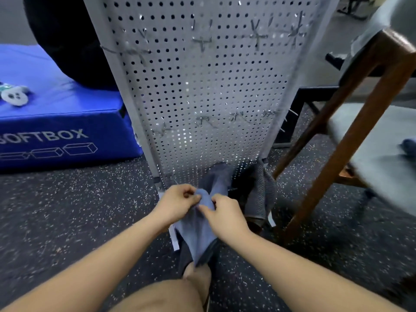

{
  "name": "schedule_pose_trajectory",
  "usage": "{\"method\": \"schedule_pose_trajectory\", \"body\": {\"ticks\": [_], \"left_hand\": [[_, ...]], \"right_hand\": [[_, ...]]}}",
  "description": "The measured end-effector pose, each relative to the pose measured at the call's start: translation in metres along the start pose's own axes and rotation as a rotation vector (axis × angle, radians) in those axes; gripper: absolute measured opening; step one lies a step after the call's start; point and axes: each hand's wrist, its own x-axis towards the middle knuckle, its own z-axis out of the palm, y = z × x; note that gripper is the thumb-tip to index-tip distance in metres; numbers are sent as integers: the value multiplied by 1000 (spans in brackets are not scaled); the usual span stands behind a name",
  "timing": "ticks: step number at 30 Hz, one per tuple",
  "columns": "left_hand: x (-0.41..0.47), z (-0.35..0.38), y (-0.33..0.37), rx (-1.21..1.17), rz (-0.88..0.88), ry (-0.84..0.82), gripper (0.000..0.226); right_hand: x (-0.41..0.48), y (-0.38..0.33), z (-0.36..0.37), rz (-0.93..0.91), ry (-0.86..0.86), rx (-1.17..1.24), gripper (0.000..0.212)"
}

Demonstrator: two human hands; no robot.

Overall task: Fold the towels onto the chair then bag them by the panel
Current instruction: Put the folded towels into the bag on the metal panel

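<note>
Speckled floor (67,210) below a perforated panel (202,86), blue towel (198,230) between the grips, left grip (177,201) at its nine o'clock, right grip (225,215) at three, both curled tight, pinching its top.

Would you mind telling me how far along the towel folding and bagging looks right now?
Done: a blue bundle lies on the chair seat, perhaps a folded towel. In hand: the left hand and right hand both pinch a blue towel in front of the perforated panel. Left: a grey towel hangs at the panel's foot, unfolded, and no bag is in view.
</note>
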Motion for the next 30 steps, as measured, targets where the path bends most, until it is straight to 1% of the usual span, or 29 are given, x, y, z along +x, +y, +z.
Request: {"method": "schedule_pose_trajectory", "body": {"ticks": [5, 7, 11, 16, 20, 22, 27, 30], "left_hand": [[37, -10, 12, 226, 50, 164, 4], [52, -12, 17, 317, 60, 177, 12], [74, -13, 21, 391, 70, 173, 12], [85, -17, 22, 474, 45, 167, 19], [86, -14, 22, 434, -26, 115, 25], [87, -15, 23, 412, -29, 69, 28], [84, -26, 35, 426, 72, -53, 32], [80, -29, 35, 424, 71, -87, 29]], "right_hand": [[36, -13, 13, 23, 97, 9, 32], [49, -19, 16, 32, 123, 5, 32], [69, -32, 19, 46, 112, -6, 25], [79, -36, 25, 50, 115, -33, 17], [77, -27, 23, 67, 116, -38, 30], [77, -25, 16, 80, 126, -53, 34], [83, -22, 2, 78, 110, -97, 28], [86, -21, -1, 92, 34, -116, 28]]}}
